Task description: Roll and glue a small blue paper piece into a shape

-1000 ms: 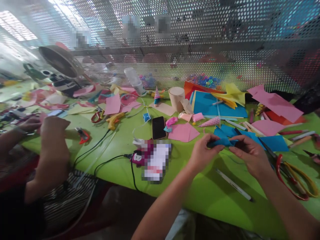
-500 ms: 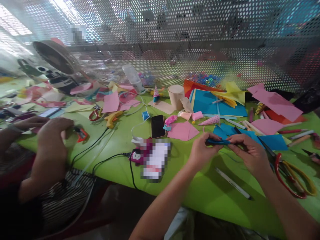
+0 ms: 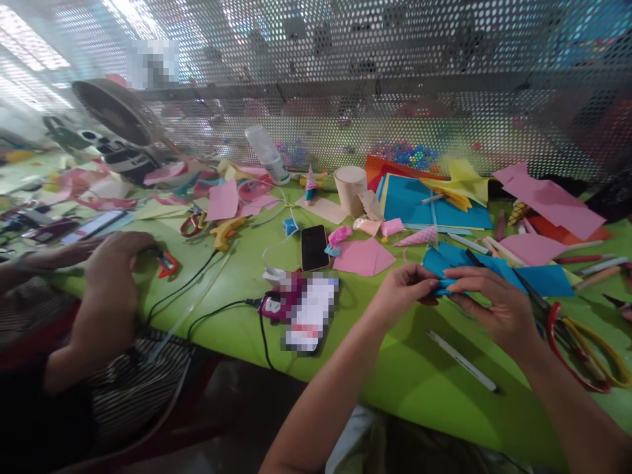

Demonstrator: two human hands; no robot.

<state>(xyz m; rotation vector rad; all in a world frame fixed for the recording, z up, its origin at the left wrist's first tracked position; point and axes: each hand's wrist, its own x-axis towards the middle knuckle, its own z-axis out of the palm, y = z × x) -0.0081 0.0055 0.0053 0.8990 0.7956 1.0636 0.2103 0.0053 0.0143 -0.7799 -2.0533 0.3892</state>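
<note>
Between my two hands is a small folded piece of blue paper (image 3: pixel 444 286), held just above the green table (image 3: pixel 395 382). My left hand (image 3: pixel 405 289) pinches its left end between thumb and fingers. From the right, my right hand (image 3: pixel 494 303) grips the other end, with fingers across the top and the thumb below. Larger blue paper pieces (image 3: pixel 546 280) lie right behind the hands. A white pen (image 3: pixel 463 361) rests on the table below them. Scissors with red and yellow handles (image 3: pixel 582 342) lie beside my right wrist.
Left of my hands are a black phone (image 3: pixel 314 248), a lit phone (image 3: pixel 312 315) and a purple power strip (image 3: pixel 281 299) with cables. A yellow glue gun (image 3: pixel 228 232) lies farther left, near another person's arms (image 3: pixel 111 289). Pink paper (image 3: pixel 363 257) and a cardboard roll (image 3: pixel 350 189) stand behind.
The blue paper has turned between my fingers and shows more of its surface. My right hand's fingers have moved left over it, closer to my left hand. The view has shifted slightly.
</note>
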